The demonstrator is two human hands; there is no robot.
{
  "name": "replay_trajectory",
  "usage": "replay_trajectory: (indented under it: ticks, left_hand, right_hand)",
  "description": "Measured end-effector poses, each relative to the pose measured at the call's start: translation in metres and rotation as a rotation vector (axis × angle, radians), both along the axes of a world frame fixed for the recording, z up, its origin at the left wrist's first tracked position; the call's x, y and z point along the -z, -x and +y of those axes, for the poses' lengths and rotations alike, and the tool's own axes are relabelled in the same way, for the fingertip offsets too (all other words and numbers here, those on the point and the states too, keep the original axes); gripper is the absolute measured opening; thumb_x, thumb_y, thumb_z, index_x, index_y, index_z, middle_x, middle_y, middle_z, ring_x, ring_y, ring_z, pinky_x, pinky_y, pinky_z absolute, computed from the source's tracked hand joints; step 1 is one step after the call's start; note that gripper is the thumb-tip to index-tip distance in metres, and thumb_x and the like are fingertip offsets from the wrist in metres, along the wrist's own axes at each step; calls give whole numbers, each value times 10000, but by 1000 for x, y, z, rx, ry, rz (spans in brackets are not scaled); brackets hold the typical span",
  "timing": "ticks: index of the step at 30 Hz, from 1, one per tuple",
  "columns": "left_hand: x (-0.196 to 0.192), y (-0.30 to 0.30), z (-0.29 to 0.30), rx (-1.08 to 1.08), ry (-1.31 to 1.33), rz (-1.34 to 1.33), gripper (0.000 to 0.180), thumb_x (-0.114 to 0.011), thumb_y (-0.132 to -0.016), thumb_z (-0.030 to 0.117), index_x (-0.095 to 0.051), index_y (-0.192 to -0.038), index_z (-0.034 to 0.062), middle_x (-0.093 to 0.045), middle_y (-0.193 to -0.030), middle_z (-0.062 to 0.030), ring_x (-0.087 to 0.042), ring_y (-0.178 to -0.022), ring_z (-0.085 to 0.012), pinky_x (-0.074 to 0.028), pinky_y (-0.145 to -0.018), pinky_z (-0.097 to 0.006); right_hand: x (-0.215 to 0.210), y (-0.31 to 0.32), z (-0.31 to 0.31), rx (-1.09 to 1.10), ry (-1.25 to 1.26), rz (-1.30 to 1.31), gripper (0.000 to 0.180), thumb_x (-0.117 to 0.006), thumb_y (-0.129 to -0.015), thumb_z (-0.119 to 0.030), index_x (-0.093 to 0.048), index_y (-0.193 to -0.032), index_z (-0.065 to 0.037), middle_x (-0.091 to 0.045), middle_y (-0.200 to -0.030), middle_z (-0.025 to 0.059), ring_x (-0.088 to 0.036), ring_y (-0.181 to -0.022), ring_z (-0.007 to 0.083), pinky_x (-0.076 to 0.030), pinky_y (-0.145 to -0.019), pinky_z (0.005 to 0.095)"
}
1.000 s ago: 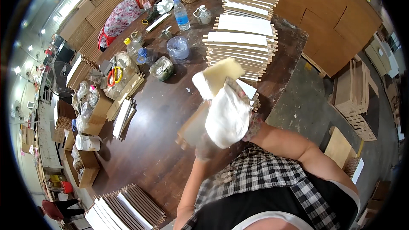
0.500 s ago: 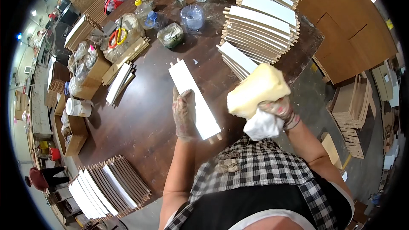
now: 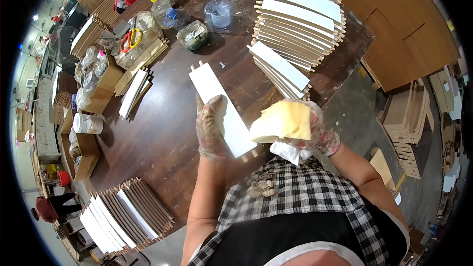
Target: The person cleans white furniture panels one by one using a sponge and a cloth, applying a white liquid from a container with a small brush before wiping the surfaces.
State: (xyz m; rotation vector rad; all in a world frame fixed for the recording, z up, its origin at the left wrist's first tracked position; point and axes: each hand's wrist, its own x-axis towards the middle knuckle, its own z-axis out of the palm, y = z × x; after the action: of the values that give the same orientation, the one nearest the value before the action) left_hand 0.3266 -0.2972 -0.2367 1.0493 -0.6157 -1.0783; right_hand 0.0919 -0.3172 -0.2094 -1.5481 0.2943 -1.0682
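Brown table (image 3: pixel 157 143): left hand (image 3: pixel 210 130) clasping edge of white board (image 3: pixel 230 118); right hand (image 3: pixel 318 130) curled around yellow sponge (image 3: pixel 283 119) and white cloth (image 3: pixel 291 153); stacked boards (image 3: pixel 298 16) beyond right hand.

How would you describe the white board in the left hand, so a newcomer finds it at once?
Over the big brown table, near the checked apron, find the gloved left hand. It holds a narrow white board, slanting, with wooden pegs at both ends. Unlike the stacked boards, this one is alone in a hand.
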Motion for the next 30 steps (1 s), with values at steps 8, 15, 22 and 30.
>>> replay_trajectory:
  ticks: [8, 15, 22, 30]
  left_hand:
    - [-26, 2, -1, 48, -61, 187, 297, -512, -881, 155, -424, -1148, 60, -580, -807, -170, -598, -630, -279, -537, -541, -374]
    - [-12, -4, -1, 61, -18, 256, 263, -509, -886, 147, -441, -1129, 71, -579, -792, -160, -595, -626, -252, -531, -545, -355]
    - [-35, 8, 0, 42, 2, 302, 245, -535, -872, 147, -462, -1090, 65, -582, -788, -158, -598, -621, -247, -534, -541, -348]
    - [-16, 5, -1, 16, -104, 404, 180, -537, -867, 133, -506, -998, 14, -595, -752, -171, -609, -602, -263, -533, -535, -357]
  right_hand:
    - [-6, -7, -8, -87, 66, -137, 590, -734, -753, -243, -499, -1248, -23, -610, -1116, 139, -637, -939, 208, -562, -791, 331]
    - [-38, -8, -3, 71, 322, 318, 590, -772, -721, -196, -492, -1205, -8, -623, -1083, 126, -624, -995, 218, -536, -859, 337]
    - [-13, -9, 3, -69, -220, 51, 550, -717, -741, -341, -531, -1182, -71, -623, -1023, 79, -636, -867, 155, -567, -737, 289]
    - [-1, -14, 2, 219, 499, 340, 488, -687, -768, -410, -574, -1157, -138, -627, -1065, 58, -636, -920, 177, -553, -810, 344]
